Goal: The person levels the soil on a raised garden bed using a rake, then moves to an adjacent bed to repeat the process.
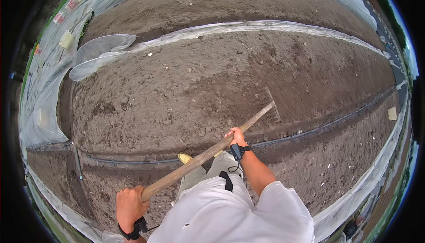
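Observation:
A garden rake [199, 160] with a long wooden handle slants across my body, from lower left to upper right. Its metal toothed head [273, 105] rests on the brown soil bed [177, 83] in front of me. Near the butt end of the handle my left hand [131, 204] is closed, fingers wrapped round the wood. Farther up the shaft, my right hand [236, 135] grips it too, nearer the rake's head. Both wrists wear black straps with small devices. Around the rake head the soil looks darker and combed.
A dark irrigation hose [310, 130] runs along the furrow by my feet, with a yellow shoe [185, 157] beside it. White plastic sheeting [221, 28] edges the far side of the bed. More translucent sheeting [46, 114] lies at the left, with pale blocks on it.

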Demonstrator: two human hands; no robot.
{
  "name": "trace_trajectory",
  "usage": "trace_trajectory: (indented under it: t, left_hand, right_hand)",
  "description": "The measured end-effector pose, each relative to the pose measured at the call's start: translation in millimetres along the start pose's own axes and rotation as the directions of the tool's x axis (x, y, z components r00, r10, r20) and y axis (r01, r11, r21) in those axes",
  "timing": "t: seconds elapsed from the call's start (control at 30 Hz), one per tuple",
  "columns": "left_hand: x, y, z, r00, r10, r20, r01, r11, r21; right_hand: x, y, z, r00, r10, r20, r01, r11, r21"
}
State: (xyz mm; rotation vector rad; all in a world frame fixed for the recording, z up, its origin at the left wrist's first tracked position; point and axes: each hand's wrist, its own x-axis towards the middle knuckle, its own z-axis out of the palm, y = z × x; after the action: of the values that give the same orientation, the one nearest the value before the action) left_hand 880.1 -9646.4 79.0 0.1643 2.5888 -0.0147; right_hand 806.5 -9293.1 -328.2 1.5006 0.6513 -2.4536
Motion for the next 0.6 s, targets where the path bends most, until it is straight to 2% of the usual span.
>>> trace_trajectory:
  t: [0.03,0.07,0.1,0.17,0.27,0.3,0.33,0.37,0.4,0.43,0.5,0.57,0.6]
  left_hand:
    - [10,9,20,0.998,0.047,-0.03,-0.048,0.998,-0.048]
    - [16,14,39,0.996,0.082,-0.022,-0.083,0.994,-0.066]
    - [19,5,56,0.998,0.065,-0.019,-0.066,0.995,-0.073]
    - [11,-10,84,0.999,0.018,-0.042,-0.025,0.987,-0.157]
    - [-59,-82,78,0.969,-0.237,-0.077,0.218,0.956,-0.197]
    - [-94,-107,78,0.942,-0.327,-0.079,0.309,0.933,-0.187]
    - [-126,-122,72,0.908,-0.41,-0.081,0.392,0.903,-0.173]
    - [-152,-122,49,0.881,-0.473,0.011,0.466,0.862,-0.198]
    - [-172,-121,30,0.844,-0.526,0.1,0.535,0.817,-0.217]
    - [-191,-125,34,0.833,-0.549,0.061,0.545,0.799,-0.255]
    - [-223,-137,45,0.826,-0.563,0.023,0.544,0.785,-0.297]
    - [-240,-143,51,0.738,-0.65,0.183,0.672,0.68,-0.293]
    - [-244,-148,65,0.74,-0.646,0.189,0.67,0.681,-0.295]
  right_hand:
    - [-1,-17,-13,0.986,0.005,-0.169,-0.013,0.999,-0.044]
    - [7,-25,-30,0.977,-0.012,-0.211,-0.017,0.991,-0.135]
    - [21,-23,-46,0.976,0.001,-0.219,-0.034,0.988,-0.15]
    - [41,13,-53,0.974,-0.029,-0.224,-0.012,0.983,-0.181]
    - [29,138,9,0.983,0.085,-0.164,-0.135,0.937,-0.323]
    - [15,189,32,0.962,0.206,-0.179,-0.244,0.944,-0.224]
    - [-7,235,55,0.948,0.216,-0.233,-0.276,0.924,-0.264]
    - [18,298,21,0.918,0.336,0.21,-0.326,0.942,-0.082]
    - [29,340,15,0.86,0.446,0.247,-0.426,0.895,-0.131]
    - [-7,350,46,0.879,0.463,0.116,-0.398,0.845,-0.356]
    - [-62,354,81,0.819,0.569,0.075,-0.517,0.789,-0.333]
    - [-78,373,84,0.804,0.595,-0.009,-0.563,0.755,-0.337]
    - [-76,369,78,0.806,0.592,-0.015,-0.562,0.756,-0.336]
